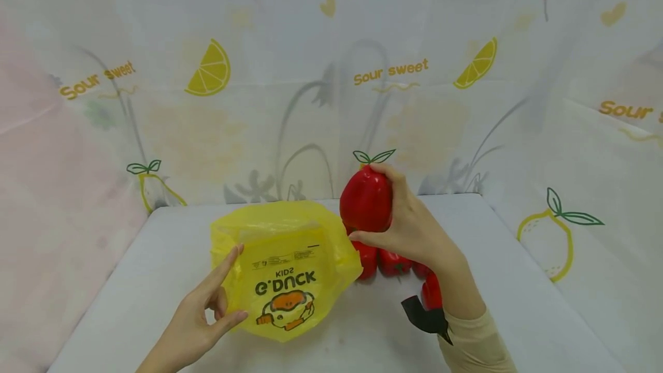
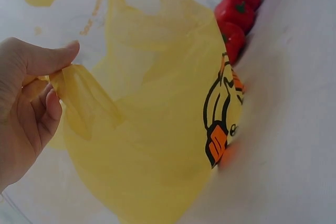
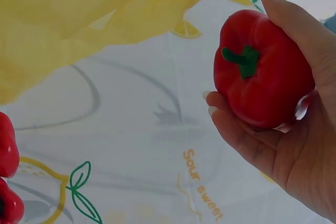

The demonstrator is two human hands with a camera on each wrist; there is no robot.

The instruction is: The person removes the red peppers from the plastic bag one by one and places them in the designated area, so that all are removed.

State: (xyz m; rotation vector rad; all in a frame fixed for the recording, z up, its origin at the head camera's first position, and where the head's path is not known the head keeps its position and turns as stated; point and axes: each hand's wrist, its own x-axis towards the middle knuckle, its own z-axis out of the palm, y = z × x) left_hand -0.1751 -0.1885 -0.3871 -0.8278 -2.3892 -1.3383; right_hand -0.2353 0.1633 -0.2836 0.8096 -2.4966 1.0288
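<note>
Lemon-print curtains behind the white table (image 1: 155, 281), the right hand (image 1: 414, 229) cups a red pepper (image 1: 365, 200) above the far peppers (image 1: 393, 262), left hand (image 1: 199, 309) pinching the yellow bag (image 1: 287, 269) handle, which wants pulling wider.

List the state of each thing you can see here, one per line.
Bag: mouth partly open, edge pinched by left hand.
Pepper: lifted off the table, gripped by right hand.
Other peppers: lying on the table beside the bag.

Head view looks down from above; wrist views, perhaps tilted, share the yellow bag (image 2: 157, 129) close-up
</note>
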